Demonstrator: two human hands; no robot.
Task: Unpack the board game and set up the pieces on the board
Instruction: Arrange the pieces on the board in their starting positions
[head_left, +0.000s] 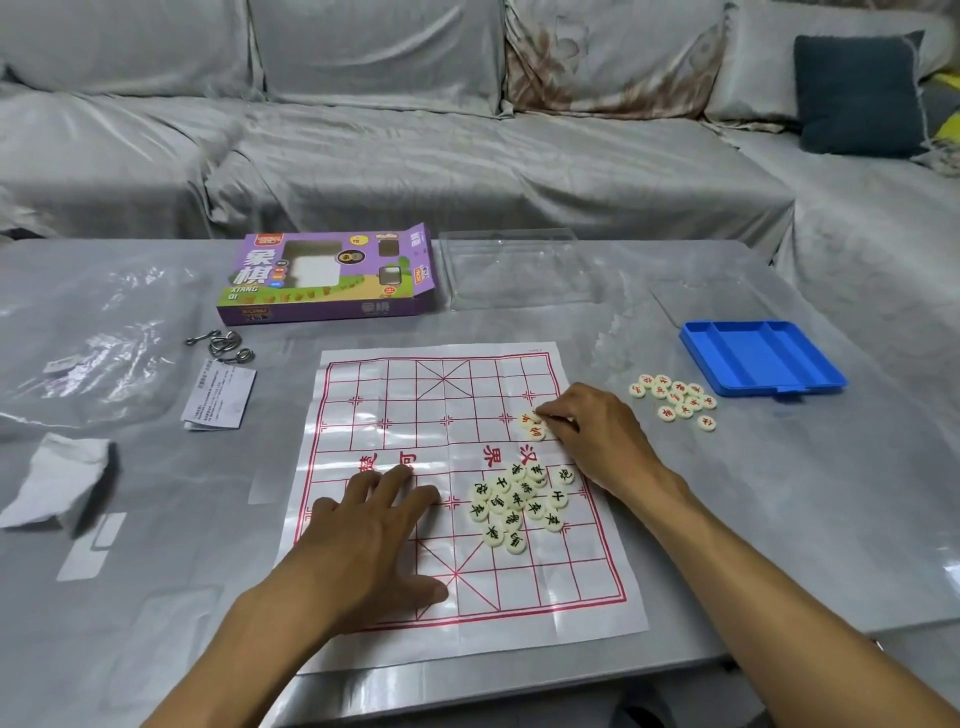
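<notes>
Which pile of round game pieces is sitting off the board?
The pile of cream round pieces with red characters, on the grey table beside the blue plastic tray. The black-character pile lies on the paper board.

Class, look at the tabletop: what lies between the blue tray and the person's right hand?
In the head view, a loose cluster of red-marked pieces lies on the table between the blue tray and the right hand.

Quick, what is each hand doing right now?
Left hand: open, flat on the board.
Right hand: fingers curled on a red-marked piece; an actual grip cannot be told.
</notes>
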